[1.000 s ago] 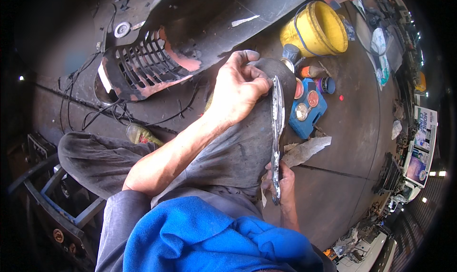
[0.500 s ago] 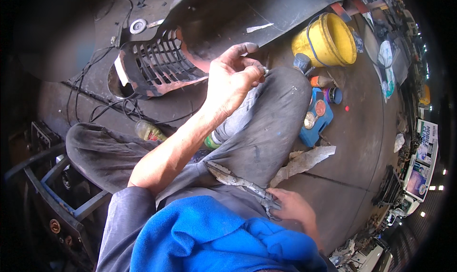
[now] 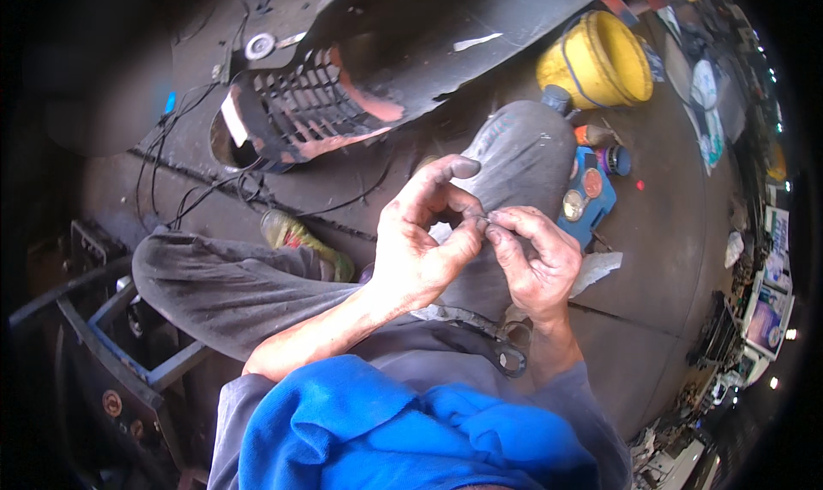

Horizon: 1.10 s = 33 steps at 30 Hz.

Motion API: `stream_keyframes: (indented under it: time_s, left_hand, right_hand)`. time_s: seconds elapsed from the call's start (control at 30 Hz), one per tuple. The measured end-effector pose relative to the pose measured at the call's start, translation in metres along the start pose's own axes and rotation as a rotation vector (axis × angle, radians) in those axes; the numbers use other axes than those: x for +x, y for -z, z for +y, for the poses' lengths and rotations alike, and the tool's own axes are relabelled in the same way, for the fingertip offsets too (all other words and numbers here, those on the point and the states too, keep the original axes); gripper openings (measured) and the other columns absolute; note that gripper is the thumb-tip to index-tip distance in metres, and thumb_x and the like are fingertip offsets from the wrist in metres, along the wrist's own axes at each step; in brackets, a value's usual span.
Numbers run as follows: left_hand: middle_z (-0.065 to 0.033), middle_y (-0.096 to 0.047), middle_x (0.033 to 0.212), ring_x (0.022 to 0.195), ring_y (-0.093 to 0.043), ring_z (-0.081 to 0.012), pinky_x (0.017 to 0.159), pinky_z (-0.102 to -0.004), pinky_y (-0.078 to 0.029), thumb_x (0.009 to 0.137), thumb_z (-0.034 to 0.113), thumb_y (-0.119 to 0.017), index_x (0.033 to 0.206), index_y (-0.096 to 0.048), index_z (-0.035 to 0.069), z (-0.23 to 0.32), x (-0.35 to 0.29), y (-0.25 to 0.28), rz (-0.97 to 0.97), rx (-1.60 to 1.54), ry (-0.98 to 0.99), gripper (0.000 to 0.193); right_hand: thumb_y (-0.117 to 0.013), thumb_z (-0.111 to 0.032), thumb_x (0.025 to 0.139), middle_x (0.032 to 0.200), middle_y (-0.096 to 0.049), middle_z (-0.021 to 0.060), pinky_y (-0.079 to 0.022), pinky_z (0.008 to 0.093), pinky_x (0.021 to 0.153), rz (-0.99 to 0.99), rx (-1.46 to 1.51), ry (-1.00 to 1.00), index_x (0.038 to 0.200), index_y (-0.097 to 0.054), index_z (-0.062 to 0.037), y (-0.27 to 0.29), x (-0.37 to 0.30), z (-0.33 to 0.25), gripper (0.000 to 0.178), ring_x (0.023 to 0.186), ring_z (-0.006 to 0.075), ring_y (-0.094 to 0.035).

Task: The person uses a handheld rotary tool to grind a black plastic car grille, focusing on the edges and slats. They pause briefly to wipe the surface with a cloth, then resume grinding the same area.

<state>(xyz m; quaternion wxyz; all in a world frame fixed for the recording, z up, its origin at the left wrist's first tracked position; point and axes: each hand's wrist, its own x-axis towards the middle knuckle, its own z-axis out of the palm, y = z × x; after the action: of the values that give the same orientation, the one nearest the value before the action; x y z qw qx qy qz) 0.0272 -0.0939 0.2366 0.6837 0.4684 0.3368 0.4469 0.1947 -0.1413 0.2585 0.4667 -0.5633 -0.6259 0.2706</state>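
Note:
My left hand [image 3: 420, 237] and my right hand [image 3: 540, 258] meet above my lap, fingertip to fingertip. Both are closed in a pinch on a tiny item between them, too small to make out. The left index finger sticks up, apart from the thumb. Below the hands, a long greyish object with a ring-shaped end [image 3: 512, 360] lies across my lap, partly hidden by my right wrist. A torn pale scrap [image 3: 596, 271] shows just beyond the right hand.
A dark car bumper with a slatted grille [image 3: 300, 104] lies ahead. A tilted yellow bucket [image 3: 591, 61] stands at the far right, near a blue case [image 3: 591, 200] with round tins. Cables [image 3: 167, 156] trail over the floor at left, beyond a metal frame [image 3: 111, 344].
My right hand has risen from the object on my lap to join the left at its fingertips. The left hand has come nearer and lower. The raised knee has shifted.

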Motion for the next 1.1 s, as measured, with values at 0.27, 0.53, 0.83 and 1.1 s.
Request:
stream_keyframes:
  time_s: [0.27, 0.53, 0.83, 1.1]
  left_hand:
    - [-0.0233, -0.067, 0.099, 0.087, -0.066, -0.0334, 0.078, -0.0449, -0.054, 0.097, 0.024, -0.070, 0.100, -0.072, -0.008, 0.071, -0.036, 0.024, -0.781, -0.531, -0.337, 0.032]
    - [-0.0258, -0.068, 0.094, 0.077, -0.068, -0.0327, 0.066, -0.0433, -0.055, 0.101, 0.023, -0.062, 0.090, -0.073, -0.008, 0.105, -0.053, -0.007, -0.953, -0.252, -0.351, 0.035]
    - [-0.0217, -0.070, 0.084, 0.070, -0.068, -0.0282, 0.061, -0.0373, -0.055, 0.098, 0.022, -0.065, 0.090, -0.072, -0.009, 0.120, -0.044, -0.037, -0.452, -0.328, -0.663, 0.033]
    - [-0.0172, -0.071, 0.090, 0.081, -0.068, -0.0229, 0.073, -0.0363, -0.055, 0.099, 0.020, -0.066, 0.100, -0.072, -0.008, 0.073, -0.047, 0.029, -0.600, -0.459, -0.357, 0.029]
  right_hand:
    - [-0.064, -0.002, 0.098, 0.098, -0.064, 0.0069, -0.052, 0.0240, 0.073, 0.150, 0.226, -0.155, 0.105, -0.061, 0.0029, 0.016, -0.015, 0.028, 0.009, 0.080, 0.0113, -0.061]
    - [-0.062, -0.003, 0.099, 0.094, -0.062, 0.0076, -0.051, 0.0239, 0.069, 0.052, 0.259, 0.079, 0.103, -0.058, 0.0014, 0.020, 0.002, 0.039, 0.007, 0.073, 0.0102, -0.058]
    - [-0.058, 0.003, 0.097, 0.099, -0.060, 0.0079, -0.052, 0.0248, 0.074, 0.041, 0.206, 0.289, 0.109, -0.058, 0.0015, 0.014, -0.002, 0.063, 0.012, 0.080, 0.0106, -0.057]
    - [-0.053, 0.008, 0.094, 0.087, -0.063, 0.0128, -0.051, 0.0290, 0.070, 0.167, 0.102, 0.262, 0.108, -0.060, 0.0040, 0.077, 0.008, 0.008, 0.016, 0.075, 0.0183, -0.060]
